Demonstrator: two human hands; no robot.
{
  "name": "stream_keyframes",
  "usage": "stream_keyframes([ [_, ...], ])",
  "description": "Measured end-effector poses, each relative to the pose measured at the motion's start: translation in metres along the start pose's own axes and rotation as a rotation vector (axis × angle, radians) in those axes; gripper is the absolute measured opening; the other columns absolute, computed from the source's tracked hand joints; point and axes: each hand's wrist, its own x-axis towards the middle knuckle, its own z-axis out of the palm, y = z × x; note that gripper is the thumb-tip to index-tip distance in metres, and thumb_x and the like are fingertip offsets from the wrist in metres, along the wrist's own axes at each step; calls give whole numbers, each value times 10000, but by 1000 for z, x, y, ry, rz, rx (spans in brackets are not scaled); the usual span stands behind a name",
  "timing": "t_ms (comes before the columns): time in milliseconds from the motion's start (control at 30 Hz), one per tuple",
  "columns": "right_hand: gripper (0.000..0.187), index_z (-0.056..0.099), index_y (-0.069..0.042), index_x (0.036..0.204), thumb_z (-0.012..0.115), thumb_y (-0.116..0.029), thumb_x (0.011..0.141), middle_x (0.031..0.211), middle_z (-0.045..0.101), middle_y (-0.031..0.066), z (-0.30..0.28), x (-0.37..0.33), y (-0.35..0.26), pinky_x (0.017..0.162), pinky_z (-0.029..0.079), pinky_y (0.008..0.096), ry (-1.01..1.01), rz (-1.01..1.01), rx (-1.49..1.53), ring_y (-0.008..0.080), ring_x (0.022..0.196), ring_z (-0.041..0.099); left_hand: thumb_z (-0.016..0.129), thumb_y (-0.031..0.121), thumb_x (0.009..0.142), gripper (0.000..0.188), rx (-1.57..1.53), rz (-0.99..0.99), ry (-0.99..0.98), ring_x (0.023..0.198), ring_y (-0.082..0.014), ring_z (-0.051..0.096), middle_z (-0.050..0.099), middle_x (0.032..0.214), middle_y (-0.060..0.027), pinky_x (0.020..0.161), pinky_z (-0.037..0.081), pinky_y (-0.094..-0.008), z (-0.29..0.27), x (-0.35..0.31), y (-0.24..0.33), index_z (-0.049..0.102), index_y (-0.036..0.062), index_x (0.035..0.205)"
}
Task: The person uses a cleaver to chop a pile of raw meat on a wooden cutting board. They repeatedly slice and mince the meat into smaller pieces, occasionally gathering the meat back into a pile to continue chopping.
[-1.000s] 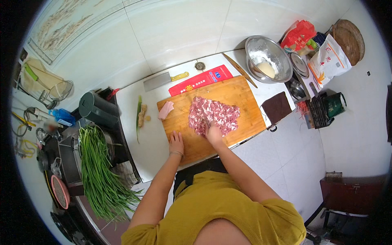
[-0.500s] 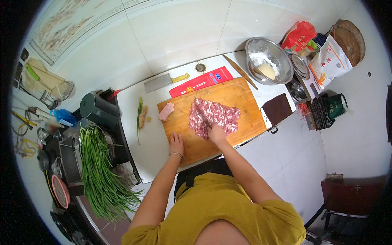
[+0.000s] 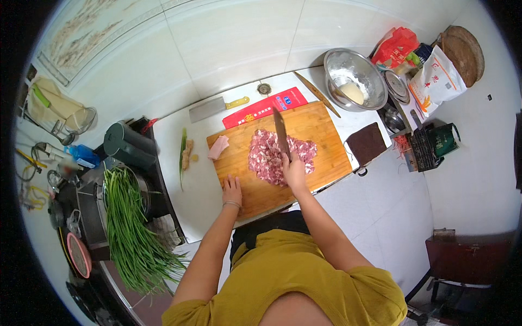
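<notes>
My right hand grips a dark-bladed cleaver above a heap of chopped pink-and-white meat. The blade points away from me and hides part of the heap. Beneath the meat lies a wooden cutting board. My left hand rests with fingers stretched out on the board's near left part, holding nothing. A pale pink slab of meat or fat sits at the board's left edge, beyond that hand.
Left of the board lie a green onion and ginger. Behind it are a second cleaver, a red knife sleeve and a pointed wooden stick. A steel bowl holds dough. Long green chives pile at the left.
The cleaver in my right hand has lifted from within the meat, its blade now showing above the heap. My left hand has stayed on the board.
</notes>
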Motion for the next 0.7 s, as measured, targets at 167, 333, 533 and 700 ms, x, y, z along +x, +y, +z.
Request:
stream_keyframes([
  [167,256,541,21,926,486,-220,859,709,567,290,57,20,93,631,449,484,-264,-19,-311,452,720,561,842,258,468,1175,-131,27,-201,1258,-407,221,114,1415,-238,1010,313,-427,-17,6,0,129,33,1374],
  [333,332,539,28,858,482,-299,866,713,575,293,-14,24,-6,649,453,506,-87,-25,-42,450,722,568,846,264,428,1194,-187,3,-341,1258,-406,222,126,1410,-242,1004,326,-424,-76,2,1,150,27,1369],
  [533,363,545,36,940,482,-313,865,721,582,290,47,17,56,655,466,495,-255,56,-269,432,696,587,836,291,457,1168,53,-6,161,1258,-400,225,131,1408,-245,1006,323,-414,6,2,-4,157,28,1370],
  [700,358,551,32,960,503,-305,852,816,590,296,-10,8,-12,738,467,481,-228,78,-140,415,806,588,820,303,503,1134,-97,11,-239,1256,-402,225,122,1411,-241,1018,299,-419,-35,1,1,149,28,1375],
])
